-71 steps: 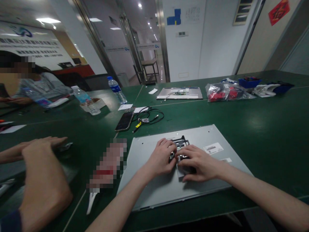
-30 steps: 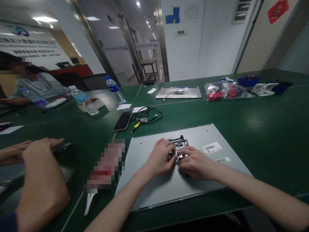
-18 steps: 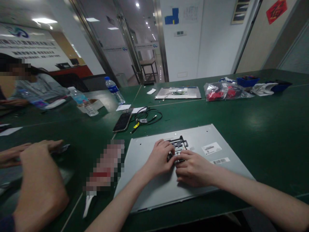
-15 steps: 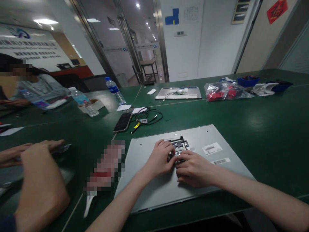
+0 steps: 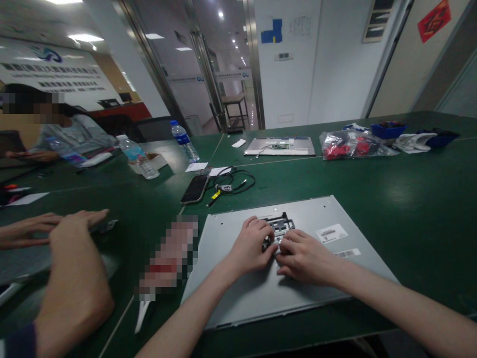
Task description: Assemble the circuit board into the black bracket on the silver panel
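Observation:
A flat, light grey metal panel point(image 5: 231, 298), like the back of a display, lies on the green table. Near its upper middle is a black slotted bracket point(image 5: 282, 223), partly covered by my fingers. My left hand point(image 5: 251, 246) curls its fingers over the near left part of this area, around a small dark piece point(image 5: 266, 242) too hidden to name. Close beside it on the right, my right hand point(image 5: 305, 253) has its thumb and fingers bent together at the bracket's lower end. What lies between those fingertips is hidden. White labels point(image 5: 331, 233) are on the panel's right side.
Left of the panel lies a blurred-out reddish item point(image 5: 167, 258). Beyond are a phone point(image 5: 196, 189), a coiled black cable point(image 5: 238, 181), bottles point(image 5: 184, 141), another panel point(image 5: 279, 146) and a plastic bag point(image 5: 354, 145). A co-worker's arm point(image 5: 78, 268) reaches in at left.
The view has shifted slightly, so everything sits a little further right and lower. My right hand's fingers have drawn back slightly from the bracket; my left hand stays in place.

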`<state>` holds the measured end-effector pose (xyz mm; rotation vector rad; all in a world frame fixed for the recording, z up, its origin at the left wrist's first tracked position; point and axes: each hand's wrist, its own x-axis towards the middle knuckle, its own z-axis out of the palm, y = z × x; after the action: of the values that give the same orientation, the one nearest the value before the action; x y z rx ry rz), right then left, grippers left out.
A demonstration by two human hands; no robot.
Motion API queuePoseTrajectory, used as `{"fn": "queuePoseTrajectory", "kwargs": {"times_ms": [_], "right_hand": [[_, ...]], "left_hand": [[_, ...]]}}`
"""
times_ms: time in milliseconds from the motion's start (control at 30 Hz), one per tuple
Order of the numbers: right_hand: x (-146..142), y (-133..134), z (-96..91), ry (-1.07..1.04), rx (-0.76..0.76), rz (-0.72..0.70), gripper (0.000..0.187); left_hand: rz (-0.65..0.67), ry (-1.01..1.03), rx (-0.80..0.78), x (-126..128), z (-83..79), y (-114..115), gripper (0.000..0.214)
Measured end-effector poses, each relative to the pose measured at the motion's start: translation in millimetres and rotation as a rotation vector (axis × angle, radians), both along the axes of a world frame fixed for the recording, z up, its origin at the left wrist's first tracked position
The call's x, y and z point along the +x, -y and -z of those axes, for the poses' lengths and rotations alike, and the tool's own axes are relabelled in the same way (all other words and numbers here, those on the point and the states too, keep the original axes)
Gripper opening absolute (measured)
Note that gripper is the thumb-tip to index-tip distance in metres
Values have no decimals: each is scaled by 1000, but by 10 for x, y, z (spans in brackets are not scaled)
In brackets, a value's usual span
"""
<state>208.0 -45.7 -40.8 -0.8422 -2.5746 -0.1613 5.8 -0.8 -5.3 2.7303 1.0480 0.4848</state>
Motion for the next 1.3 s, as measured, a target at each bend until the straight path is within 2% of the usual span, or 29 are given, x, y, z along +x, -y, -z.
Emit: {"fn": "queuePoseTrajectory", "kwargs": {"times_ms": [400, 733, 1100, 1300], "right_hand": [[-37, 17, 29, -17, -10, -11, 28], [-31, 8, 14, -17, -39, -124, 25], [89, 9, -151, -65, -164, -152, 27], [91, 8, -152, -61, -143, -122, 20]], "left_hand": [[-11, -9, 1, 1, 19, 2, 9], [-10, -3, 2, -2, 31, -9, 6], [5, -14, 6, -12, 12, -22, 7], [3, -6, 6, -21, 14, -26, 9]]}}
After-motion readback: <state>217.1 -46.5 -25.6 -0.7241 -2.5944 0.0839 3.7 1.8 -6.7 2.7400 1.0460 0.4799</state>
